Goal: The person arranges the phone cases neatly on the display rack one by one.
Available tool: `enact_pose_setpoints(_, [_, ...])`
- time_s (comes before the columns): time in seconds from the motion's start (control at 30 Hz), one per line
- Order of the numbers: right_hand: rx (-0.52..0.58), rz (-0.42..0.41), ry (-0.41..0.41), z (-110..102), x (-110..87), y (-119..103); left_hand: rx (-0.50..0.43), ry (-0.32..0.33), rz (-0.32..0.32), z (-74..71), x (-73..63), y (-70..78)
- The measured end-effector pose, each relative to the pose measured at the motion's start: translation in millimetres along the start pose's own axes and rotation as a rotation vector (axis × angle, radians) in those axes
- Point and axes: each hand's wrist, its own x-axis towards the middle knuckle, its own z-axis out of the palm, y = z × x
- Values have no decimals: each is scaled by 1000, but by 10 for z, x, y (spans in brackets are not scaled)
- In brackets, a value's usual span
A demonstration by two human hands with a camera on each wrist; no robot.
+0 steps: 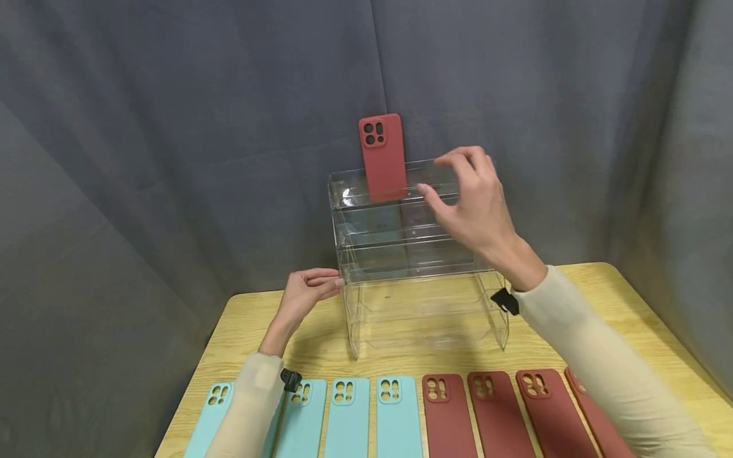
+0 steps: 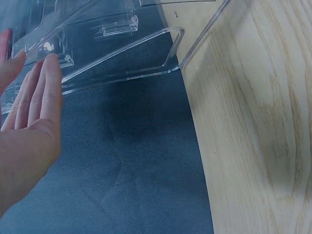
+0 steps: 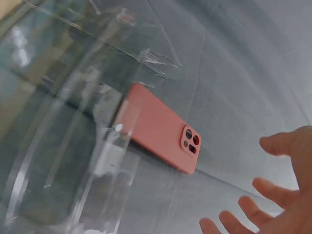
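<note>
A red phone case (image 1: 385, 159) stands upright in the top tier of a clear acrylic display rack (image 1: 409, 273), its camera cutout at the top. My right hand (image 1: 478, 197) hovers to the right of that case, thumb and fingers spread with nothing between them. In the right wrist view, a gap separates these fingers from the red case (image 3: 158, 129). On the rack's left side, my left hand (image 1: 309, 292) has its fingertips at the edge, fingers extended. The left wrist view shows the straight fingers (image 2: 41, 97) along the clear side panel, the thumb apart from them.
Several light-blue phone cases (image 1: 347, 416) lie in a row at the table's front, with several red ones (image 1: 449, 413) to their right. The rack stands on a wooden table (image 1: 309, 362). Grey curtain (image 1: 229, 127) hangs behind and at both sides.
</note>
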Motion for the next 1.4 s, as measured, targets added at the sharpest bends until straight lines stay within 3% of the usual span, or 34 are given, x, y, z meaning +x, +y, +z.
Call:
enact_pose_setpoints(0.2, [10,26,-60,-318,-531,169,-3,1,0,19,-33,17])
enact_pose_setpoints(0.47, [-90,58,-177,-757,-1326,446,-8,-6,-1,65,-68,34])
enact_pose_setpoints(0.7, [-260,90,-404,-1044,-2045,688,-21,0,-6,71,-108,63])
enact_pose_setpoints(0.87, [-292,109,-532,-1205,-2449,894,-26,-7,-1,76,-112,66])
enact_pose_setpoints(1.1, [-346,119,-615,-1342,-2836,1161,-14,-12,-16,78,-116,81])
enact_pose_setpoints(1.4, [-371,248,-794,-1441,-2974,1349,0,-7,-7,88,-134,91])
